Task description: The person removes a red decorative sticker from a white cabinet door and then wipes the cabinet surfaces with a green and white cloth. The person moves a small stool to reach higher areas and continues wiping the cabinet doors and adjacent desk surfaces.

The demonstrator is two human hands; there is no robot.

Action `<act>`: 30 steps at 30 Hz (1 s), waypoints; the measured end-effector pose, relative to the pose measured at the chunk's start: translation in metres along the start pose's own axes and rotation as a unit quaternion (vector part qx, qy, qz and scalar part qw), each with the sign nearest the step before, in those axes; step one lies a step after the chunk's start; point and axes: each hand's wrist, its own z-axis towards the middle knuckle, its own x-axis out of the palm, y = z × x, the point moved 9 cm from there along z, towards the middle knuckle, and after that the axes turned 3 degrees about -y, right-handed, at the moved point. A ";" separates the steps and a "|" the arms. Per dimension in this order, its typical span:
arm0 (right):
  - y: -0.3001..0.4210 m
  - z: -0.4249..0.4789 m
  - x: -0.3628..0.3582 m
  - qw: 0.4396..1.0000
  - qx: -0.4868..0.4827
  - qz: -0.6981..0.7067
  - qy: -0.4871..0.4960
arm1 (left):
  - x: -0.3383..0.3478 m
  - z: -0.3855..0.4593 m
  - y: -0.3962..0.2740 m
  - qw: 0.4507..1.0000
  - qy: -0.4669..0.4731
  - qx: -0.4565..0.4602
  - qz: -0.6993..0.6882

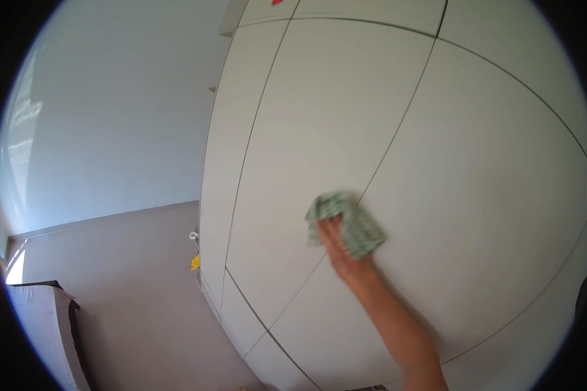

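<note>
My right hand (340, 244) reaches up from the lower right and holds a green-and-white patterned cloth (364, 229) flat against a pale cabinet door (318, 127). The cloth lies across the dark seam between this door and the neighbouring door panel (469, 195). Part of the fingers shows at the cloth's left side; the rest is covered by it. Both hand and cloth are slightly blurred. My left hand is out of view.
Tall pale cabinet fronts with narrow seams fill the middle and right. A small yellow item (195, 262) and a white hook-like item (193, 235) are at the cabinet's left edge. A light-covered piece of furniture (41, 313) stands lower left. A red item (276, 2) is at the top.
</note>
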 end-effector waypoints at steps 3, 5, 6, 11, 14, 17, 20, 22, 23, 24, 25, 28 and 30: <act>-0.009 -0.001 0.049 0.974 0.076 -0.196 0.080 | -0.008 -0.008 -0.015 1.000 -0.005 0.016 -0.019; 0.018 0.003 0.054 0.941 0.061 -0.316 0.106 | -0.006 -0.009 -0.022 0.999 0.000 0.025 -0.024; 0.032 0.018 0.047 0.951 0.066 -0.289 0.090 | -0.002 -0.009 -0.026 0.999 0.004 0.029 -0.024; 0.152 0.124 -0.008 0.869 -0.151 -0.472 -0.018 | 0.003 -0.006 -0.039 0.999 0.012 0.041 -0.028; 0.231 0.146 -0.046 0.632 -0.325 -0.688 -0.150 | 0.003 -0.004 -0.043 0.998 0.010 0.046 -0.031; 0.275 0.146 -0.057 0.515 -0.387 -0.722 -0.250 | 0.010 0.001 -0.034 0.998 0.019 0.045 -0.046; 0.254 0.163 -0.022 0.479 -0.358 -0.772 -0.214 | -0.009 -0.003 -0.005 0.994 0.012 0.063 -0.091; 0.243 0.159 0.003 0.519 -0.356 -0.760 -0.161 | -0.045 -0.027 0.048 0.985 0.006 0.082 -0.155; 0.225 0.167 0.011 0.470 -0.363 -0.796 -0.119 | -0.013 -0.024 0.049 0.982 0.061 0.082 -0.161; 0.215 0.156 0.014 0.476 -0.337 -0.809 -0.077 | -0.003 -0.038 0.052 0.982 0.067 0.073 -0.162; 0.201 0.133 0.022 0.496 -0.313 -0.808 -0.053 | -0.012 -0.070 0.045 0.984 0.040 0.068 -0.157; 0.093 0.077 0.036 0.633 -0.305 -0.712 -0.011 | -0.027 -0.124 0.023 0.992 -0.063 -0.004 -0.105; 0.020 0.042 0.066 0.829 -0.111 -0.540 0.099 | -0.030 -0.121 0.030 0.990 -0.082 -0.032 -0.113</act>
